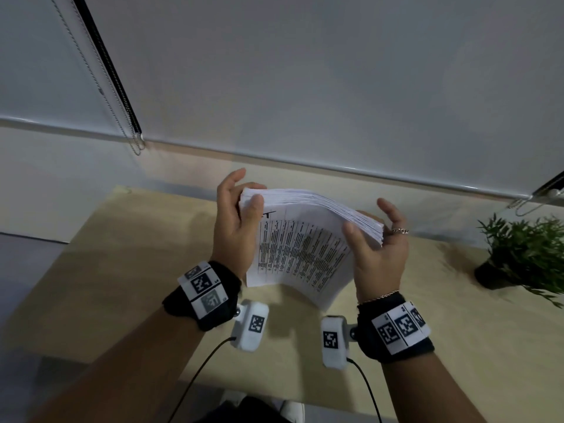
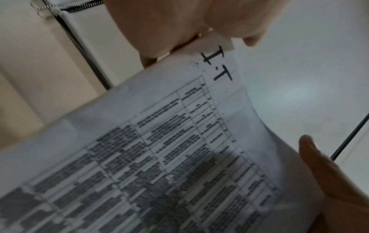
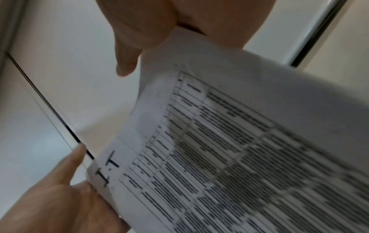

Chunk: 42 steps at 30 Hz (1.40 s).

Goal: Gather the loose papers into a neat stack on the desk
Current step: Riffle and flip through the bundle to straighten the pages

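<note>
A person holds a thick stack of papers (image 1: 305,239) up off the desk (image 1: 122,254), standing it roughly on edge with the printed face turned toward the camera. The left hand (image 1: 235,227) grips the stack's left side, thumb pressed on the near face and the fingers curled round behind the far face. The right hand (image 1: 378,254) grips the right side the same way, thumb on the near sheet and fingers wrapped round the thick edge; a ring shows on one finger and a thin chain at the wrist.

The stack bows between the two hands, its upper edges fanned slightly rather than flush. The front sheet carries a table of dense printed rows, and the wrist views show the handwritten letters "I.T" near its top left corner; the rest of the print is too blurred to read. The bottom edge of the stack looks to hang clear above the desk, though the head view does not settle this.

The pale wood desk runs left to right under the hands. A small potted plant (image 1: 525,254) in a dark pot stands at the desk's right end, well apart from the papers. Behind the desk hang white roller blinds (image 1: 305,87) with a bead chain (image 1: 100,87) at the far left.
</note>
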Available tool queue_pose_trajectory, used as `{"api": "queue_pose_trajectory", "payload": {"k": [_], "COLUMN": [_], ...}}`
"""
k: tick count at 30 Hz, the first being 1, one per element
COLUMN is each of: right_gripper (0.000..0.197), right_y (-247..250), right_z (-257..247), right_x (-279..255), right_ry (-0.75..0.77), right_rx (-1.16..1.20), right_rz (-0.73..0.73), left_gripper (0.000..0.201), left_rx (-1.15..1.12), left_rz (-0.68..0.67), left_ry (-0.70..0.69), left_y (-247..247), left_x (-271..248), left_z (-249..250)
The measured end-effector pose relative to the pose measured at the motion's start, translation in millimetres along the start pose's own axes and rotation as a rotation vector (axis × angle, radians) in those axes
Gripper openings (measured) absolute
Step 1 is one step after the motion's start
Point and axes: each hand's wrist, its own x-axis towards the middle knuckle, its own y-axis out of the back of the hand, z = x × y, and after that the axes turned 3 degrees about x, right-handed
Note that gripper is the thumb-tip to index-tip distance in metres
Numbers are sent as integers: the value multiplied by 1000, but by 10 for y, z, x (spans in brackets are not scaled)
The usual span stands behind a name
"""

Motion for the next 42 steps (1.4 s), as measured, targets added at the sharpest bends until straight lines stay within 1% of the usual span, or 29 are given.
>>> {"api": "queue_pose_trajectory", "payload": {"k": [1,2,4,5,6,10,13,14,16,18,19,21,23,25,26,28,29,30,31,32,33,34,35,36,37,38,39,41,42], "right_gripper": [66,65,43,36,34,40,45,42,34,37,38,34,24,15,12,9,13,17,19,20,17,13,8,6,9,19,34,74,90], "right_y": [27,50,93,105,122,148,158,157,149,131,130,133,143,139,141,129,119,107,83,40,-23,-98,-177,-232,-243,-201,-115,122,238], "right_z": [45,88,157,164,176,183,230,250,266,262,267,302,394,438,436,354,281,207,122,46,-14,-68,-115,-151,-159,-137,-73,74,156], "right_x": [-11,-16,-9,-12,-7,-1,0,-7,-27,-30,-29,-70,-152,-203,-188,-111,-50,14,73,118,150,173,182,178,166,147,134,100,97], "right_ry": [-42,-78,-121,-134,-148,-150,-168,-181,-197,-192,-185,-195,-242,-273,-270,-223,-171,-88,26,159,271,346,383,393,388,383,374,272,188], "right_rx": [-24,-46,-91,-101,-103,-95,-91,-103,-118,-103,-101,-131,-195,-251,-271,-348,-414,-501,-612,-729,-844,-918,-946,-930,-902,-906,-966,-1061,-999], "right_rz": [-28,-60,-107,-116,-118,-143,-112,-116,-118,-99,-84,-74,-90,-87,-87,-110,-124,-145,-177,-241,-333,-406,-441,-440,-403,-322,-206,31,105], "left_gripper": [64,80,104,109,110,107,100,92,63,35,30,34,38,38,41,55,68,82,94,101,99,83,58,35,26,22,19,29,29], "left_rx": [-9,-17,-33,-32,-28,-89,-26,21,85,99,87,50,41,92,133,226,303,421,582,748,874,917,872,766,633,532,489,478,477], "left_rz": [-50,-100,-171,-181,-182,-216,-214,-227,-237,-206,-186,-146,-146,-158,-162,-142,-99,-62,-65,-101,-174,-255,-325,-382,-397,-374,-331,-263,-240], "left_ry": [51,103,191,207,203,195,232,241,242,230,220,233,298,349,343,259,152,-1,-169,-301,-365,-369,-344,-282,-207,-128,-70,1,46], "left_y": [31,62,118,151,170,164,166,160,142,129,130,158,167,176,190,240,271,298,314,297,268,233,211,216,252,294,376,585,697], "left_x": [-1,-2,10,18,29,30,40,37,38,28,10,-45,-112,-138,-111,-42,14,66,116,167,214,265,305,342,374,393,404,419,418], "left_z": [-64,-120,-217,-243,-244,-238,-328,-349,-363,-322,-295,-302,-349,-377,-357,-225,-156,-51,52,175,275,344,402,401,364,329,269,160,87]}}
